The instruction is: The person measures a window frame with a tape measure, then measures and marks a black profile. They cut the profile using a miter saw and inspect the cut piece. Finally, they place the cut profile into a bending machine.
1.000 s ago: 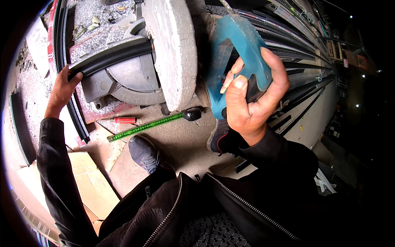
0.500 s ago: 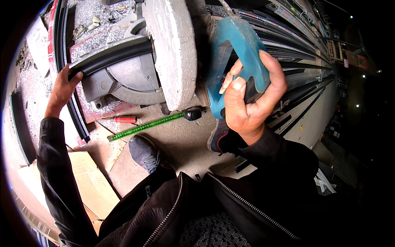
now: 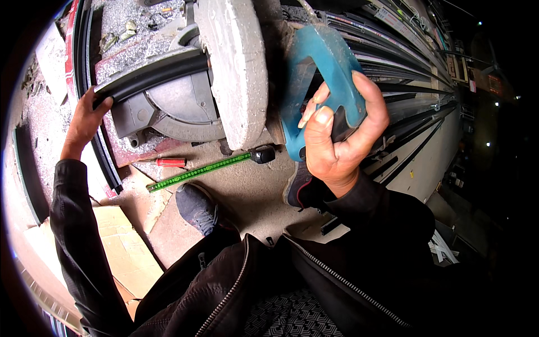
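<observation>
My left hand (image 3: pixel 84 123) is closed on the left end of a black metal profile (image 3: pixel 154 74), which lies across the grey base (image 3: pixel 177 101) of a miter saw. The profile's other end reaches the saw's round, dust-covered guard (image 3: pixel 238 73). My right hand (image 3: pixel 345 135) is wrapped round the saw's teal D-shaped handle (image 3: pixel 331 62), thumb toward me. The blade itself is hidden behind the guard.
On the floor before the saw lie a pulled-out green tape measure (image 3: pixel 202 173) and a red-handled screwdriver (image 3: pixel 170 162). Long dark profiles (image 3: pixel 92 101) stand at the left, and more profiles (image 3: pixel 393 67) at the right. Flattened cardboard (image 3: pixel 126 247) lies lower left.
My right hand and the teal handle have shifted very slightly. My left hand and the profile stay in place.
</observation>
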A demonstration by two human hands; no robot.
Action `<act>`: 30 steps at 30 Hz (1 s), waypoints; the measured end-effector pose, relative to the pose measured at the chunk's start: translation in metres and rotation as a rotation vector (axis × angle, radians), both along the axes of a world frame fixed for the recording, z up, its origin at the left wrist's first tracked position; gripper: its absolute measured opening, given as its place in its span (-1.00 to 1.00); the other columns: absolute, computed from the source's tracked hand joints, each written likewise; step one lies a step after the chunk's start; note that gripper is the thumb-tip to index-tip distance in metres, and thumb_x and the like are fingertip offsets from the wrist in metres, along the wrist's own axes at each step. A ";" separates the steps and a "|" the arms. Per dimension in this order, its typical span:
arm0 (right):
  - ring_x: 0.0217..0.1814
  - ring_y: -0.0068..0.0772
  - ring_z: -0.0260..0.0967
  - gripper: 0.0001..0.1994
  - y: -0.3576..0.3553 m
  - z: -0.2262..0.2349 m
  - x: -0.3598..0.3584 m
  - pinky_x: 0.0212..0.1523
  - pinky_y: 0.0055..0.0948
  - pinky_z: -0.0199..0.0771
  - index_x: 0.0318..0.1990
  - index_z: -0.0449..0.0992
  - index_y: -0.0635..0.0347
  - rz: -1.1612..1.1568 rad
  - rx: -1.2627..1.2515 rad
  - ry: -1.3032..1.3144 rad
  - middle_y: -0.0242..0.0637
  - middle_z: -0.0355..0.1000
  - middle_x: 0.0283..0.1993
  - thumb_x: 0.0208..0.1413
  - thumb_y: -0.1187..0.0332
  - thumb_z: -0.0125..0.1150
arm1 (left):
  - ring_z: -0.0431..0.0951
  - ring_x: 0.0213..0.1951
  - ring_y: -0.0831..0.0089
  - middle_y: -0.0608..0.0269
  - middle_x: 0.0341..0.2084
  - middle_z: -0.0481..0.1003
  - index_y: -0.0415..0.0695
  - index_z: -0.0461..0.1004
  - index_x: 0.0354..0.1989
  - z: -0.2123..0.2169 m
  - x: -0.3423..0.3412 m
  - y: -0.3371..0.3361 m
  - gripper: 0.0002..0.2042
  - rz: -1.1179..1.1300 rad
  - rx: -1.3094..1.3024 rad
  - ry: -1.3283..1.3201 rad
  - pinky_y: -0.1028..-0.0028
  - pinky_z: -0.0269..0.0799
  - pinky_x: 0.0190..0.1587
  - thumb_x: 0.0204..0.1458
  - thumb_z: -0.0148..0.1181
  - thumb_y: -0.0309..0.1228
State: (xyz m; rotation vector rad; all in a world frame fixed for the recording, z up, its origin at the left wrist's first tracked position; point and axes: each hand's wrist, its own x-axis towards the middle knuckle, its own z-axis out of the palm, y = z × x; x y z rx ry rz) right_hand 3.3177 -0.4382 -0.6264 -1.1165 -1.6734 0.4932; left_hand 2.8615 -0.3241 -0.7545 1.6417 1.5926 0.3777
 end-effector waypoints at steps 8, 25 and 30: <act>-0.09 -0.48 0.40 -0.45 -0.002 -0.002 0.001 -0.02 -0.45 0.53 0.32 0.14 0.35 -0.004 0.002 -0.006 -0.12 0.34 0.08 0.20 0.61 0.15 | 0.45 -0.18 0.38 0.06 -0.26 0.55 -0.34 0.42 -0.02 -0.003 0.001 0.000 -0.65 -0.007 0.049 -0.004 0.33 0.42 -0.02 0.26 0.28 -0.27; -0.13 -0.47 0.41 -0.42 -0.010 -0.015 -0.002 -0.08 -0.43 0.56 0.35 0.09 0.29 0.018 0.031 0.011 -0.11 0.42 -0.06 0.22 0.62 0.15 | 0.54 0.00 0.27 -0.09 -0.08 0.58 -0.45 0.39 0.17 -0.010 -0.007 0.005 -0.45 -0.025 0.013 0.056 0.31 0.41 0.15 0.25 0.31 -0.20; -0.10 -0.47 0.41 -0.44 -0.007 -0.010 -0.003 -0.07 -0.44 0.56 0.35 0.10 0.31 0.014 0.016 0.016 -0.09 0.39 0.00 0.24 0.62 0.14 | 0.59 0.01 0.13 -0.22 -0.07 0.59 -0.47 0.37 0.18 -0.008 -0.005 0.002 -0.43 -0.007 0.050 0.082 0.26 0.43 0.14 0.22 0.32 -0.21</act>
